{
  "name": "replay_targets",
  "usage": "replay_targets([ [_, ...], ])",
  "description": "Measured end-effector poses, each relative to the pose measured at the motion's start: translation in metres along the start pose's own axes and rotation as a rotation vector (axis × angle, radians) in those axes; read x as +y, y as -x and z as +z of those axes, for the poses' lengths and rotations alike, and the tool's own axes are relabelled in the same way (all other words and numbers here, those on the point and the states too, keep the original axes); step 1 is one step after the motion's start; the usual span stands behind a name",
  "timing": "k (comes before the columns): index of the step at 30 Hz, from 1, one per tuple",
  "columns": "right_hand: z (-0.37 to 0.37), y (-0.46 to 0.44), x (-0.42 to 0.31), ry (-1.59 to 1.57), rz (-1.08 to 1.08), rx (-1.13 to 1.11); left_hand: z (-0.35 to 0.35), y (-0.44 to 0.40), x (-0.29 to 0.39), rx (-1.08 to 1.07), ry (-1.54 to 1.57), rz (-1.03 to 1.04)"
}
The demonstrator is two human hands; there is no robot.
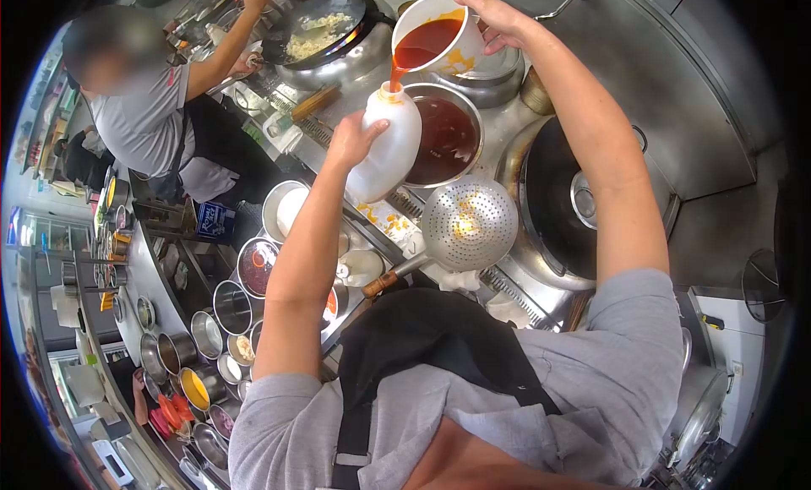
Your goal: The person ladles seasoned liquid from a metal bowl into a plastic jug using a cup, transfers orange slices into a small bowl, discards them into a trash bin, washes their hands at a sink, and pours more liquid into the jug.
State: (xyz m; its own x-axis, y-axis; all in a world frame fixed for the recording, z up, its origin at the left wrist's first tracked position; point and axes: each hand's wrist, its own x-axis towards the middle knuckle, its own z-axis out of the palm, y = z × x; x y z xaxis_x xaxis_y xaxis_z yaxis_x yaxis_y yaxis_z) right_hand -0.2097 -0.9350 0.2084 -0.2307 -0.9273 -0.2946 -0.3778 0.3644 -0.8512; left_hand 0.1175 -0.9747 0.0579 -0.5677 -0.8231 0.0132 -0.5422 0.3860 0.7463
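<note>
Red-orange sauce runs from a tilted white tub (456, 57) into the open mouth of a white plastic jug (390, 152). My left hand (359, 140) is wrapped round the jug near its neck and holds it slightly tilted. High on the right, my right hand (497, 21) grips the rim of the tub. Just behind the jug stands a steel pot (443, 135) of dark red sauce. A perforated ladle (470, 224) with a wooden handle lies below the pot, its bowl stained with orange sauce.
At right sits a large black wok (553, 203) on a burner. A co-worker (144, 118) stands at upper left beside a wok (317, 34) of food. Several steel containers, one with yellow liquid (194, 389), line the lower left. Orange spills mark the counter (384, 220).
</note>
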Motion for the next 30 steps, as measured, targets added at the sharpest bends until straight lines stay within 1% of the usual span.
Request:
replay_targets([
  [2,0.003,0.005,-0.009,-0.133,0.013,0.057,0.002,-0.001,-0.004,-0.008,0.035,0.006],
  [3,0.002,0.007,-0.011,-0.134,0.014,0.058,0.002,-0.002,-0.005,-0.01,0.035,0.006],
  [6,0.0,0.01,-0.016,-0.094,-0.029,0.089,0.004,-0.004,-0.009,0.009,0.019,-0.006],
  [15,-0.007,0.01,-0.03,-0.048,-0.034,0.077,0.003,0.0,-0.002,0.005,0.039,-0.013],
  [17,-0.01,0.001,-0.026,-0.027,-0.072,0.054,0.003,0.001,-0.002,0.005,0.038,-0.017],
  [30,-0.009,0.007,-0.039,0.055,-0.057,0.064,0.003,0.001,-0.005,0.011,0.06,-0.01],
])
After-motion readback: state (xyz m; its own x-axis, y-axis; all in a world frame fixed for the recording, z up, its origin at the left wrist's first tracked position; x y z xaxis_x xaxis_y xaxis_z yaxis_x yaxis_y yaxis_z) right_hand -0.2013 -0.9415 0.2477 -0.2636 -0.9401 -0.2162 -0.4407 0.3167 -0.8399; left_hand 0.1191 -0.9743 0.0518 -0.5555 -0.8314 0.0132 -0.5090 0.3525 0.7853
